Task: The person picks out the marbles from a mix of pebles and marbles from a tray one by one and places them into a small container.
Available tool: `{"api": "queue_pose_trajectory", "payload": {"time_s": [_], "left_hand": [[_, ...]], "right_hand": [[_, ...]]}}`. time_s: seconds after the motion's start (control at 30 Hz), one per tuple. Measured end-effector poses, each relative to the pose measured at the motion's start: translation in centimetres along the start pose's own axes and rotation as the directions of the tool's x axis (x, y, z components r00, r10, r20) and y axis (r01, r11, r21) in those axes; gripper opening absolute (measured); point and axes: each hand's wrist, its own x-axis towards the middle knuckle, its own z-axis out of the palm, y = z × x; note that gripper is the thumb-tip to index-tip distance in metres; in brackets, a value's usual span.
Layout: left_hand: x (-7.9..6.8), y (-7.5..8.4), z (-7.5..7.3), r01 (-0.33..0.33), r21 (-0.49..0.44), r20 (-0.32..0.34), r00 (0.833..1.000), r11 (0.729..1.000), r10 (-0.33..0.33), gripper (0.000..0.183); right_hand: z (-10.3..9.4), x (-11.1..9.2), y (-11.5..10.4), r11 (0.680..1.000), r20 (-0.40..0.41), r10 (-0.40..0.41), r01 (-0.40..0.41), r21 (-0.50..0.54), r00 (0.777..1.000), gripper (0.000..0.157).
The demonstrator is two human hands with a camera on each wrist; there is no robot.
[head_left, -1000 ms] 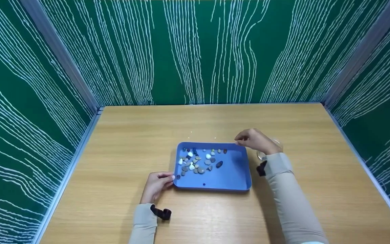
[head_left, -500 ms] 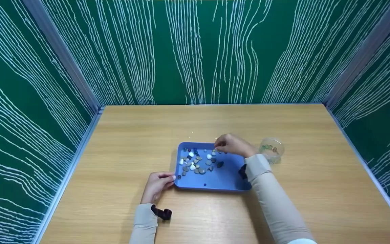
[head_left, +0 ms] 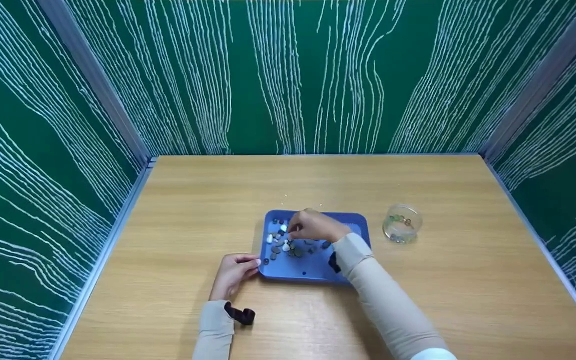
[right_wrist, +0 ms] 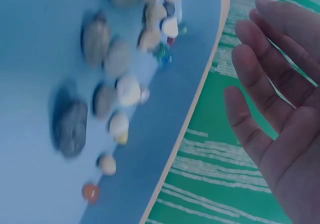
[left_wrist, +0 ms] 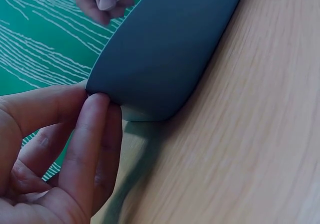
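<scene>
A blue tray (head_left: 278, 273) on the table holds pebbles and small shiny marbles. At its left edge my left hand (head_left: 234, 274) pinches the rim between thumb and fingers, close up in the left wrist view (left_wrist: 75, 139). Over the tray hovers my right hand (head_left: 315, 227), hiding some stones in the head view. Its fingers (right_wrist: 252, 74) are loosely bent and spread, with nothing seen between them. The right wrist view shows a dark oval pebble (right_wrist: 71, 129), a white pebble (right_wrist: 128, 90) and an orange marble (right_wrist: 90, 193) lying in the tray.
Right of the tray stands a clear round container (head_left: 386, 226) with several green, amber and clear marbles inside. A few tiny white specks (head_left: 321, 204) dot the wooden table (head_left: 208, 210) behind the tray. Green patterned panels (head_left: 258, 75) enclose the back and sides.
My right hand has moved left from beside the clear container, over the tray's back rim, to above the stones. The container is now uncovered. My left hand stays on the rim.
</scene>
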Motion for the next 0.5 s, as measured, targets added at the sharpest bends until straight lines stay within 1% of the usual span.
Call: {"api": "queue_pose_trajectory", "payload": {"time_s": [0.13,0.2,0.4,0.5], "left_hand": [[0.1,-0.1,0.0,-0.002,-0.002,-0.003,1.000,1.000,0.002,0.031],[0.2,-0.2,0.0,-0.004,-0.007,-0.005,1.000,1.000,0.004,0.031],[0.1,-0.3,0.1,-0.033,-0.020,0.011,0.999,0.999,0.033,0.032],[0.0,-0.3,0.1,-0.045,-0.035,0.019,0.999,0.998,0.045,0.033]], "right_hand": [[0.9,0.8,-1.0,1.000,0.035,-0.024,0.024,0.005,0.999,0.022],[1.3,1.2,-1.3,0.999,0.048,-0.049,0.050,-0.007,0.998,0.022],[2.3,2.2,-1.9,0.983,0.057,-0.162,0.166,-0.077,0.985,0.016],[2.8,2.6,-2.1,0.975,0.075,-0.192,0.199,-0.096,0.978,0.014]]}}
